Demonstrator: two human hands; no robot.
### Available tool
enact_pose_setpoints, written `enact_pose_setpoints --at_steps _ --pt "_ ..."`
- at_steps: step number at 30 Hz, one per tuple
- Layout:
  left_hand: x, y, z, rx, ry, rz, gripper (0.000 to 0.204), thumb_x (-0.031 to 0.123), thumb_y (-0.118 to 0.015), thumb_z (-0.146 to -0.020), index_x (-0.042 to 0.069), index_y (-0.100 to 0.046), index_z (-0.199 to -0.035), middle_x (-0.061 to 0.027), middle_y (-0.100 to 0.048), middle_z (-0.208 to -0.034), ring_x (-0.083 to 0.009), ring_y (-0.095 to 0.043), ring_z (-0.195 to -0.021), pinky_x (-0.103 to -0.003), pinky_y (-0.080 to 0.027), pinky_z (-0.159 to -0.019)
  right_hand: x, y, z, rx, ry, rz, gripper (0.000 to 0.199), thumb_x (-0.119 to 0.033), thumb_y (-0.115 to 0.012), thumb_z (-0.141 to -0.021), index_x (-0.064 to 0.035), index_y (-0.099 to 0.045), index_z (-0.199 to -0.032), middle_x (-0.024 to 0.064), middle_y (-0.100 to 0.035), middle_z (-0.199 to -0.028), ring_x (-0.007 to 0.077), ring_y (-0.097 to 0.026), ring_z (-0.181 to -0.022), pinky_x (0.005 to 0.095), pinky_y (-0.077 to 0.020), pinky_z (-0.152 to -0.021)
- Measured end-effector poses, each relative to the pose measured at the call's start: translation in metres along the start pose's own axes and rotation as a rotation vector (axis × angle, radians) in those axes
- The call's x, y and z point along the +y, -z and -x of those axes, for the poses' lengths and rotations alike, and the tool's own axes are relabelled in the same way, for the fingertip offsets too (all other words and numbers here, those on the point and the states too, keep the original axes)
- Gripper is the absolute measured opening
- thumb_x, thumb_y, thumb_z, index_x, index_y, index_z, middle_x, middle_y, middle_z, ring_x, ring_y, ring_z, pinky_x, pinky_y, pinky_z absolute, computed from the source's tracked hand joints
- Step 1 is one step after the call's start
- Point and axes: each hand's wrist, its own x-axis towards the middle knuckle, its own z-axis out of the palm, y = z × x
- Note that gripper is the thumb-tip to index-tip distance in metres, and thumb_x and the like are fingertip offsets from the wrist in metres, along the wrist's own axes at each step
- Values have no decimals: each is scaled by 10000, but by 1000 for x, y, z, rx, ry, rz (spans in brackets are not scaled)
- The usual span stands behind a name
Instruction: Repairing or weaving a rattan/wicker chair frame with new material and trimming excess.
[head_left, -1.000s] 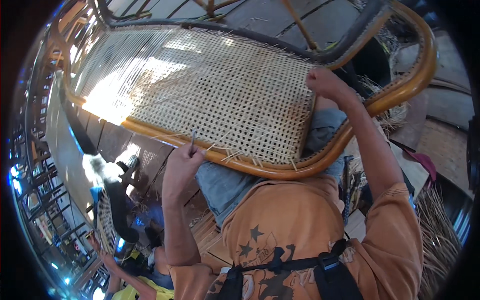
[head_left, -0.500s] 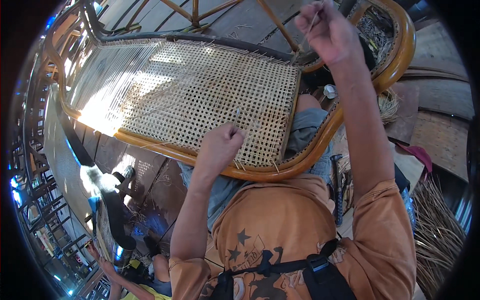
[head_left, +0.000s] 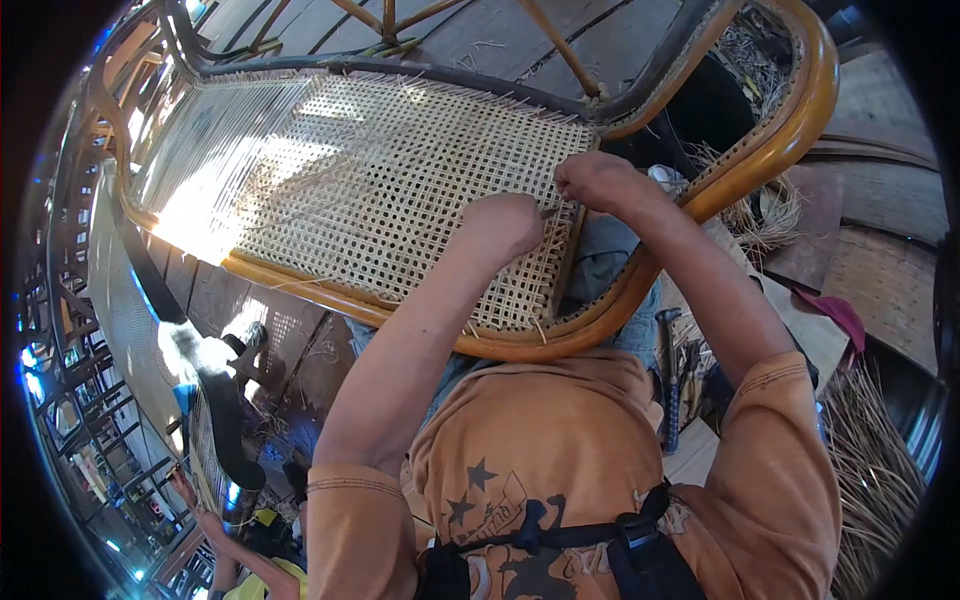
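Note:
A woven cane panel (head_left: 400, 170) stretches across a curved, glossy brown rattan frame (head_left: 290, 287) over my lap. Above the panel's right part, my left hand (head_left: 505, 222) is closed in a fist, back upward. A thin dark-tipped tool (head_left: 548, 212) pokes out of it toward my other hand; its kind is not clear. My right hand (head_left: 600, 182) is closed in a pinch at the panel's right edge, close to that tip. What lies between its fingers is too small to make out. Loose cane ends stick out along the panel's near and far edges.
A hammer (head_left: 670, 380) lies by my right side. Beyond it a bundle of cane strips (head_left: 880, 460) lies at the right, with a dark red cloth (head_left: 835, 318) above. Cane scraps (head_left: 770, 215) lie beyond the frame. At lower left, another person's arm (head_left: 235, 545) shows beside another woven piece.
My right hand has come down and left from beyond the frame, where it held a thin strand, to the panel's right edge. My left hand has moved right and farther up the panel toward it.

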Motion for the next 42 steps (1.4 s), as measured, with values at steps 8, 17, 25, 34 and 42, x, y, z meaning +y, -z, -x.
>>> enact_pose_setpoints --at_steps 8,17,25,34,42 --pt "27 32 -8 -281 71 -98 241 122 -520 -753 18 -676 -904 -151 -675 -819 -248 -669 -713 -369 -519 -670 -11 6 6 -141 -125 192 226 -57 -531 -786 -17 -661 -967 184 -630 -1030 319 -610 -981 403 -501 -795" --pt "34 39 -13 -180 48 -306 273 155 -560 -751 68 -681 -979 -117 -668 -982 -248 -649 -901 -371 -499 -772 3 -18 2 -115 -167 79 209 -109 -602 -757 -39 -673 -941 178 -648 -959 322 -630 -909 392 -501 -752" --pt "44 25 -24 -71 -14 -370 257 176 -567 -773 99 -688 -987 -99 -667 -1016 -239 -644 -942 -379 -498 -782 -8 -11 12 -109 -225 28 238 -89 -501 -809 -25 -666 -967 198 -627 -1024 345 -608 -964 429 -497 -777" --pt "9 27 -36 -271 -26 -138 231 194 -567 -805 21 -676 -913 -136 -675 -894 -250 -671 -790 -384 -533 -642 -12 -12 0 -179 -186 71 221 -134 -559 -795 -26 -664 -957 194 -630 -1011 343 -608 -962 419 -495 -780" --pt "15 18 -35 -106 -47 -201 320 305 -611 -782 21 -671 -915 -127 -675 -874 -249 -665 -721 -369 -527 -669 -1 -21 2 -37 -171 36 208 -79 -532 -803 -9 -651 -958 214 -620 -1014 355 -603 -964 420 -491 -785"
